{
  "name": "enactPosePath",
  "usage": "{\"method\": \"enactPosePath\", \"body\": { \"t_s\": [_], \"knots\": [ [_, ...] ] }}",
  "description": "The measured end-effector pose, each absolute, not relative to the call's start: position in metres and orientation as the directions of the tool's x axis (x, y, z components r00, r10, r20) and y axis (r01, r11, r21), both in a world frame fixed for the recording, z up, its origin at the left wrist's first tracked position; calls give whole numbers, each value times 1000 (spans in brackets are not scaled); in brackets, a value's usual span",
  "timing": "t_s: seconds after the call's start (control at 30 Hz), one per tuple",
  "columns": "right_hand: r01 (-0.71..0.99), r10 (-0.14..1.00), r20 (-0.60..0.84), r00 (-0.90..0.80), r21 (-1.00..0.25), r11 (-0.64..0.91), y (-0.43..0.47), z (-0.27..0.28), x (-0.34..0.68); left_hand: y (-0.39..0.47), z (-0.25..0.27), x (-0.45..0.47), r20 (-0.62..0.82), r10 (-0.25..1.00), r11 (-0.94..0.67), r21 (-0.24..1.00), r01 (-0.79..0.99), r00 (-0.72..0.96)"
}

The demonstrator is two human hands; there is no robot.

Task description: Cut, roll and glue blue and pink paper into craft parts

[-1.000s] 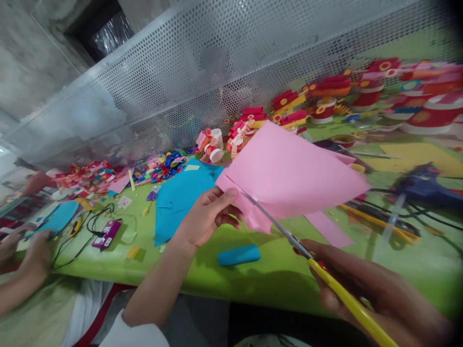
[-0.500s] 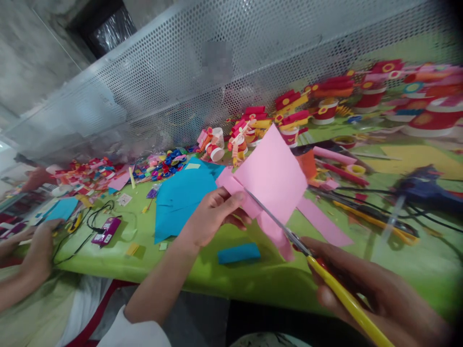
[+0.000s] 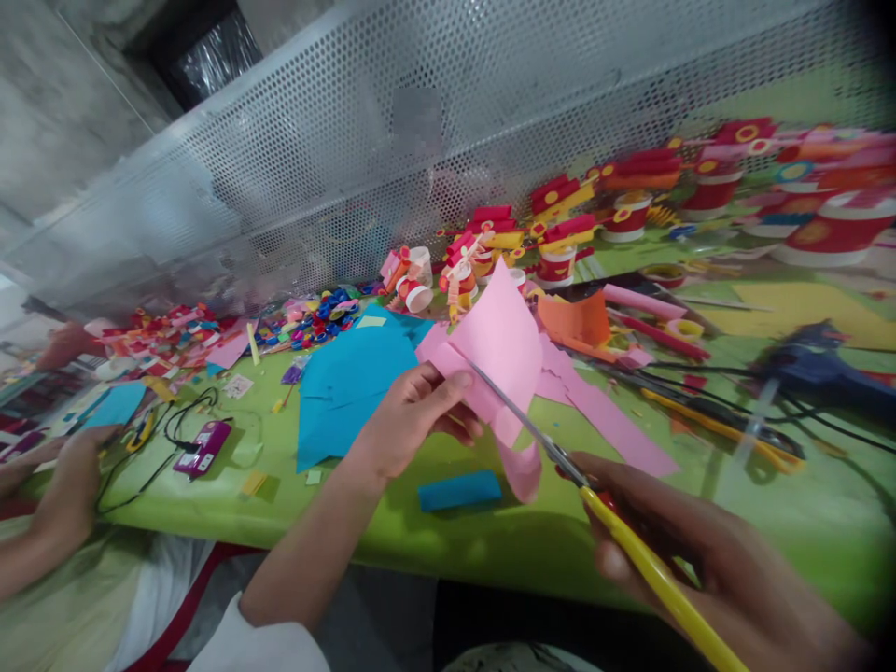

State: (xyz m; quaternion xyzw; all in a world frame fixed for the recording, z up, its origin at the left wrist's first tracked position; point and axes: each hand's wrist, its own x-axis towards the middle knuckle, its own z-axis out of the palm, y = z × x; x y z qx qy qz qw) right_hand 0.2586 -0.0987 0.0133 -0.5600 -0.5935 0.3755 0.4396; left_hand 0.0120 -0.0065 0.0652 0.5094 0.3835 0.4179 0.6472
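Note:
My left hand (image 3: 427, 411) pinches a sheet of pink paper (image 3: 500, 341) at its left corner, thumb on top. The sheet is held above the table and curves upward at the back. In my right hand (image 3: 686, 532) is a pair of scissors (image 3: 630, 551) with yellow-and-red handles; its blades lie in a cut running toward my left thumb. A narrow pink strip curls down below the blades. Under the paper, pink pieces (image 3: 609, 425) rest on the table. A small blue paper piece (image 3: 460, 491) lies in front of my left hand, and blue sheets (image 3: 357, 392) lie behind it.
A glue gun (image 3: 833, 364) and a black-and-yellow cutter (image 3: 728, 429) lie on the right. Several decorated cups (image 3: 626, 215) line the back, before a perforated metal panel (image 3: 336, 159). At left are a purple power adapter (image 3: 204, 448) and a co-worker's hands (image 3: 77, 476).
The pink sheet's raised part has bent leftward and curved, uncovering more of the orange paper behind. My right hand and the scissors have shifted slightly left.

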Motion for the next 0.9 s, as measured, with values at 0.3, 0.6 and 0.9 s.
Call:
{"method": "enactPosePath", "body": {
  "t_s": [0.3,0.6,0.9],
  "knots": [
    [355,991,95,-93,-927,122,-92,13,260,-7,67,11,-86,932,128,987,-97,351],
    [384,982,142,-126,-906,180,-95,5,261,-7,68,10,-88,934,130,986,-102,347],
    [430,962,186,-202,-865,258,-86,9,266,-12,70,13,-90,910,127,990,-65,406]
  ]
}}
